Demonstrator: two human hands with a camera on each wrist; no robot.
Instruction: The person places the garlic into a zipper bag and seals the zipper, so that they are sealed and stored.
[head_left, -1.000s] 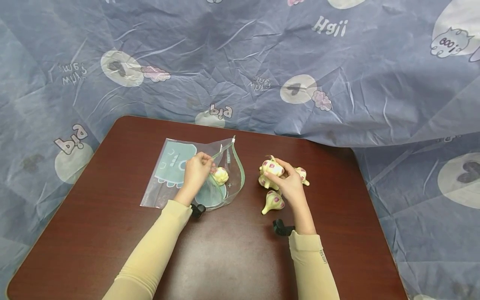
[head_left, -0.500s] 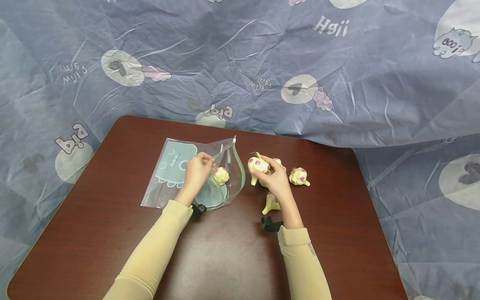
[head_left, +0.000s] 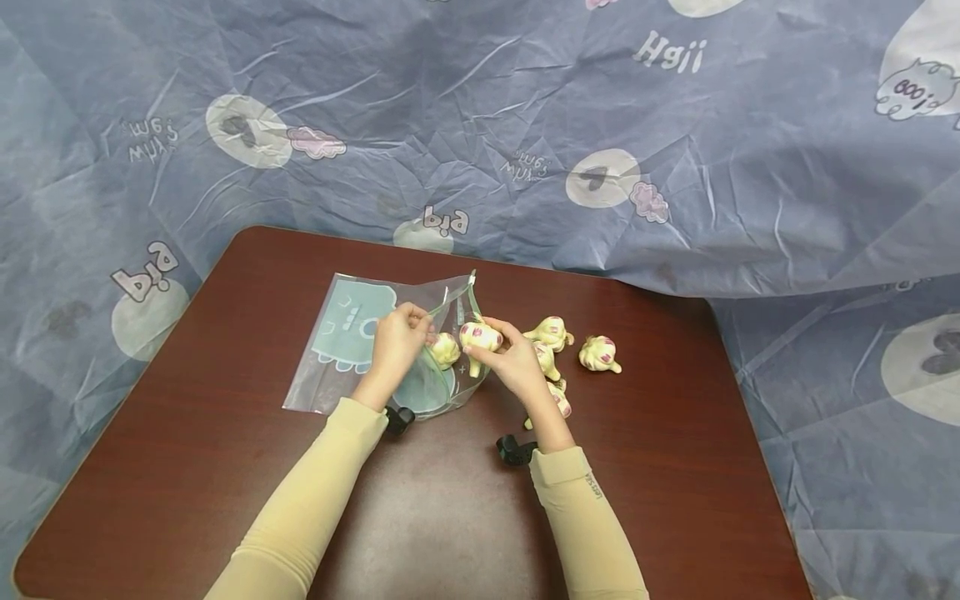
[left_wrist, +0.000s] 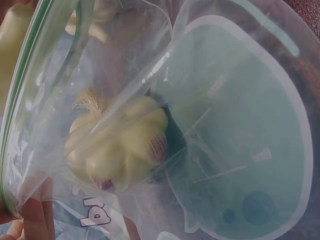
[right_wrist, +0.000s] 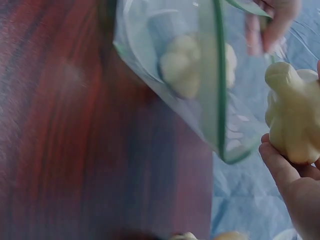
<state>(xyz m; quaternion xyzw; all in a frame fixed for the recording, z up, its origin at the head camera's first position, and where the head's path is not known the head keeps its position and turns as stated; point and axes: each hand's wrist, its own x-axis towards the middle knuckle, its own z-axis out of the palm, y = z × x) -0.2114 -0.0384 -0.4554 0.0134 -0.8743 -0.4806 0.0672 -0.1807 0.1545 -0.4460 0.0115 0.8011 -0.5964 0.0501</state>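
A clear zip bag (head_left: 352,312) with a green zip edge and teal print lies on the table, its mouth held apart toward the right. My left hand (head_left: 396,346) pinches the bag's edge beside the mouth. Inside rests one garlic bulb (left_wrist: 120,145), cream with purple patches, seen through the plastic in the left wrist view. My right hand (head_left: 513,360) holds another garlic bulb (head_left: 480,337) between thumb and fingers, stem pointing down, right at the bag's opening. In the right wrist view this held bulb (right_wrist: 295,117) shows beside the green zip strip (right_wrist: 220,90).
Right of my right hand lie several more garlic bulbs (head_left: 551,332), partly grouped, with a lone garlic bulb (head_left: 599,354) farther right. The brown table (head_left: 675,467) meets a blue patterned cloth (head_left: 480,133) behind it. Dark wrist cameras (head_left: 514,451) sit on both wrists.
My right hand has carried its garlic bulb leftward from the group to the bag's mouth, uncovering the bulbs behind. My left hand keeps its grip on the bag's edge.
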